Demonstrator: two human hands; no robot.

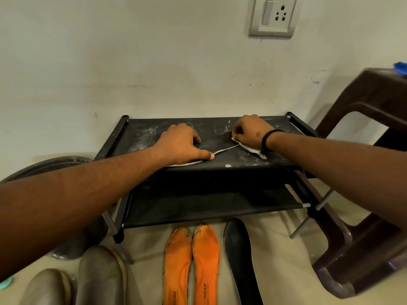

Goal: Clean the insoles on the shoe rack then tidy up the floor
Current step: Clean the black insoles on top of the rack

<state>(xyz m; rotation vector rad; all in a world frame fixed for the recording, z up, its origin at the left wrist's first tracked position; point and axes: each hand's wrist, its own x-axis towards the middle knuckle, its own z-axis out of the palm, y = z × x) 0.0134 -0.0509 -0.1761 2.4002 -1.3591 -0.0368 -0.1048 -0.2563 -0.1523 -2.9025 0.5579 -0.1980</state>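
A black insole (218, 142) with a pale edge lies flat on the dusty top shelf of the black shoe rack (141, 134). My left hand (180, 143) presses down on its left part, thumb stretched along the near edge. Over the insole's right end, my right hand (248, 132) grips a crumpled white cloth (253, 150) that touches the insole. On the floor in front of the rack lie two orange insoles (178, 265) (206, 260) side by side, a black insole (239, 256) to their right, and two grey-green insoles (101, 276) (46, 289) to their left.
A brown plastic stool (363, 249) stands close against the rack's right side. A dark round object (55, 166) sits on the floor at the left. The rack's lower shelf (198, 205) holds nothing. The wall with a socket plate (273, 16) is right behind.
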